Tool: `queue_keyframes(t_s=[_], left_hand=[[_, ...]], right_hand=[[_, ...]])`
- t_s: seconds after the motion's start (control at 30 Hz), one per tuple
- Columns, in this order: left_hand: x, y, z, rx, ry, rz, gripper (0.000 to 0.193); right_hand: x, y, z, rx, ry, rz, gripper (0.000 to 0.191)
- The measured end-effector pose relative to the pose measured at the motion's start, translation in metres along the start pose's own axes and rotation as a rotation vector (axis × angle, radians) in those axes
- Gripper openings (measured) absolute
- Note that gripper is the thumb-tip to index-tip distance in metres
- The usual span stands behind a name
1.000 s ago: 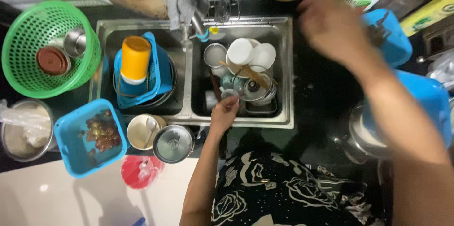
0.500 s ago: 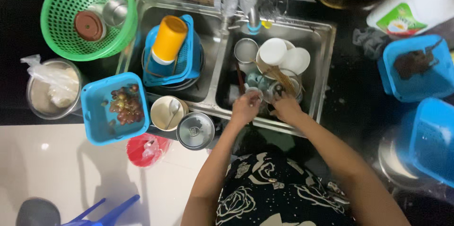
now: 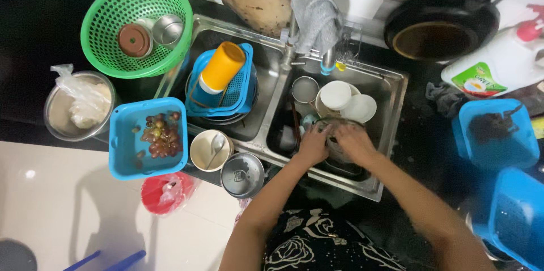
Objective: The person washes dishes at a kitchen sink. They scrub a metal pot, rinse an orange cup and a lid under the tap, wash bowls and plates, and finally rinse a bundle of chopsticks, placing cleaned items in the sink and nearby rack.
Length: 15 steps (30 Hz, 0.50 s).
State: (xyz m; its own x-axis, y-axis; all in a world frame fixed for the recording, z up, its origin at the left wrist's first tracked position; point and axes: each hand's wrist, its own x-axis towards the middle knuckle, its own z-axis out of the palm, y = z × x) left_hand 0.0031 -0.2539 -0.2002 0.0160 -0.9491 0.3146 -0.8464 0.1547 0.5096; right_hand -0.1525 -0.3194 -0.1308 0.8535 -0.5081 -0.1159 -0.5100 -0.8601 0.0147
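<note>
Both my hands are down in the right basin of a steel double sink (image 3: 391, 135). My left hand (image 3: 313, 145) and my right hand (image 3: 352, 142) grip the two sides of a round glass bowl (image 3: 334, 126) lying among dirty dishes. Just behind the bowl sit white plates and lids (image 3: 345, 101) and a small steel cup (image 3: 305, 89). The left basin holds a blue basket (image 3: 238, 92) with a yellow cup (image 3: 222, 67) lying in it. A tap (image 3: 327, 61) with a grey cloth over it stands between the basins.
A green colander (image 3: 113, 21) with a steel cup stands at the far left, above a steel bowl with a plastic bag (image 3: 73, 106). A blue tub of grapes (image 3: 150, 138), a cream bowl with a spoon (image 3: 211, 149) and a steel lid (image 3: 242, 174) line the sink's front. A black pan (image 3: 442, 27), detergent bottle (image 3: 498, 67) and blue tubs (image 3: 498, 135) are on the right.
My right hand came down from the blue tub at the right into the right basin and joined my left hand on the bowl. The view has shifted right.
</note>
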Motion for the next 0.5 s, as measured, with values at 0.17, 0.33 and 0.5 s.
queue_keyframes(t_s=[0.17, 0.33, 0.5], left_hand=[[0.03, -0.003, -0.026, -0.446, -0.17, -0.351, 0.046], [0.052, -0.016, -0.041, -0.797, -0.096, -0.881, 0.036], [0.061, -0.036, -0.034, -1.347, 0.08, -0.775, 0.028]], right_hand=[[0.049, 0.02, -0.078, 0.141, -0.085, 0.016, 0.06], [0.131, 0.022, -0.099, 0.582, -0.13, 0.284, 0.053], [0.208, 0.013, -0.093, 0.608, 0.295, 0.108, 0.054]])
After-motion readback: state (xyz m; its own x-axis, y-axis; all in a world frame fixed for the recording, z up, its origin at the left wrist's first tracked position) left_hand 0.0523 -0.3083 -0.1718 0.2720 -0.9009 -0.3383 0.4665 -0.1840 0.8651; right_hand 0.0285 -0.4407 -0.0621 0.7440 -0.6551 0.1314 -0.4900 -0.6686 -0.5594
